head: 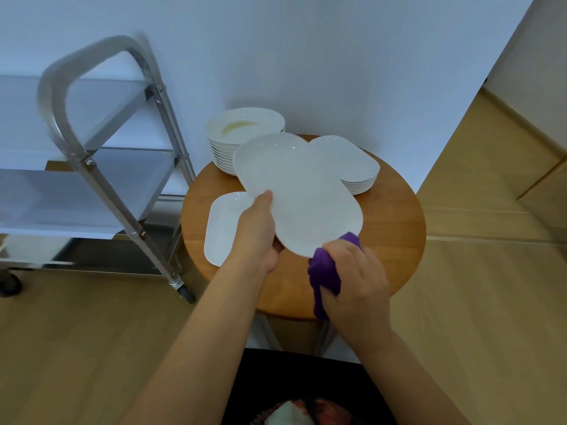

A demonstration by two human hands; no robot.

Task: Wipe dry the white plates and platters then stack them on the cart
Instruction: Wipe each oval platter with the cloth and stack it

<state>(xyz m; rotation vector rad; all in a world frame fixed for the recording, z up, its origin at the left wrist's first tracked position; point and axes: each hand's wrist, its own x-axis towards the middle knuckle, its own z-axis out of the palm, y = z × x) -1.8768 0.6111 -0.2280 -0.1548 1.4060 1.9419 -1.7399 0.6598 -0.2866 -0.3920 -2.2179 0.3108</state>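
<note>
Above the round table (395, 240), our left hand (257, 231) grips a platter (297, 194) while our right hand (356, 280) clutches the purple cloth (325, 271) at its edge; the stacks (245, 139) wait, the cart (101, 167) shows no plates.

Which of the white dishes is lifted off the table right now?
The oval platter gripped by the left hand; the other dishes rest on the round table.

The platter (302, 194) is plain white, as are the plates (245, 127) and the other platters (346, 157). The cloth (325, 271) is purple. The surface (395, 216) is warm brown wood; the cart (92, 154) is silver metal; the floor (478, 302) is pale wood-patterned, the wall (306, 56) bluish white.
</note>
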